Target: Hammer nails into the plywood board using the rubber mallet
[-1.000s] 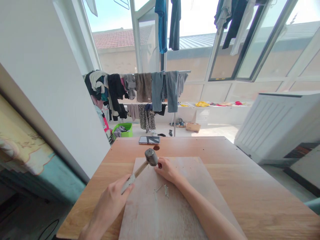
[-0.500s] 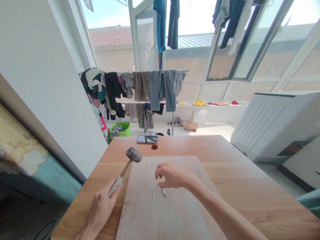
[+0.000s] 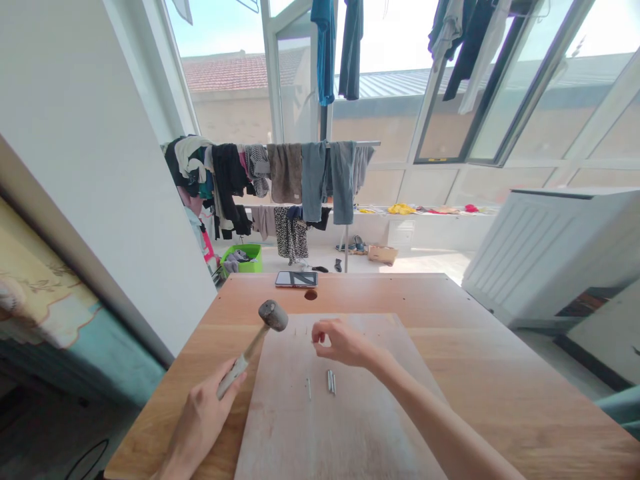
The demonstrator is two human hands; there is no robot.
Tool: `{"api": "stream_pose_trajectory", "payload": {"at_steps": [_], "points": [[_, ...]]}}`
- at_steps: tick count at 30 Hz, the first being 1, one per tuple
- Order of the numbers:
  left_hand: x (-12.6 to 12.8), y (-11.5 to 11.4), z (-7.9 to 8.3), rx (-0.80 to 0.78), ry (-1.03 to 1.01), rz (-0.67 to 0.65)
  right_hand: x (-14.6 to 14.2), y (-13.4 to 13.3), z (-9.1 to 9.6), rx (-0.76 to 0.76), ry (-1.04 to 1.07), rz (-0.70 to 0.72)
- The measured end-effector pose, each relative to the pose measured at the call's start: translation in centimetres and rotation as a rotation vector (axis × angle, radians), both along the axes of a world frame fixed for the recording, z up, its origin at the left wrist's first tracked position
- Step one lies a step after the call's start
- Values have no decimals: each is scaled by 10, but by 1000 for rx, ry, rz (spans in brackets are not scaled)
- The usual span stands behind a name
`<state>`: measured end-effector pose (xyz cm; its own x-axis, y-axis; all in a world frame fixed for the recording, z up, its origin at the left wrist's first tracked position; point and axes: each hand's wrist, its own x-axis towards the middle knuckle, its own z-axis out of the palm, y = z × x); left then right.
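Observation:
My left hand (image 3: pixel 204 408) is wrapped round the pale handle of a mallet (image 3: pixel 273 316), its dark grey head raised above the board's left edge. Over the wooden board (image 3: pixel 280 427), my right hand (image 3: pixel 340 341) is closed in a pinch. Something tiny may show at its fingertips, too small to name. Nearer me lie a small bunch of silvery metal rods (image 3: pixel 331 383) and a single thin metal rod (image 3: pixel 309 389). Two thin upright pins (image 3: pixel 295 331) stand in the board left of my right hand.
The board rests on a wooden table (image 3: pixel 500 373) with a round hole (image 3: pixel 311 294) near its far edge. A phone (image 3: pixel 297 279) lies beside the hole. Beyond are a laundry rack (image 3: pixel 367 143) and a green basket (image 3: pixel 255 260); a white cabinet (image 3: pixel 525 247) stands right.
My right hand's fingers have come together from apart, and the hand has risen slightly away from the metal rods. My left hand keeps the mallet at nearly the same place.

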<state>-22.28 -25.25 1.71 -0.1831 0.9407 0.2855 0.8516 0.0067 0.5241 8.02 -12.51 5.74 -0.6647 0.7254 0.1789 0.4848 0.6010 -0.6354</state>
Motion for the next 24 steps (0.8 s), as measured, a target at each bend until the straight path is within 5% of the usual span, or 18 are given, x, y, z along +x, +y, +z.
{"api": "stream_pose_trajectory", "payload": {"at_steps": [4, 10, 24], "points": [[-1, 2, 0, 16, -18, -3, 1, 16, -21, -144, 207, -164], [-1, 0, 2, -27, -27, -9, -8, 22, -39, -105, 341, -320], [0, 1, 2, -84, -41, -20, -8, 13, -37, 61, 252, -269]]}}
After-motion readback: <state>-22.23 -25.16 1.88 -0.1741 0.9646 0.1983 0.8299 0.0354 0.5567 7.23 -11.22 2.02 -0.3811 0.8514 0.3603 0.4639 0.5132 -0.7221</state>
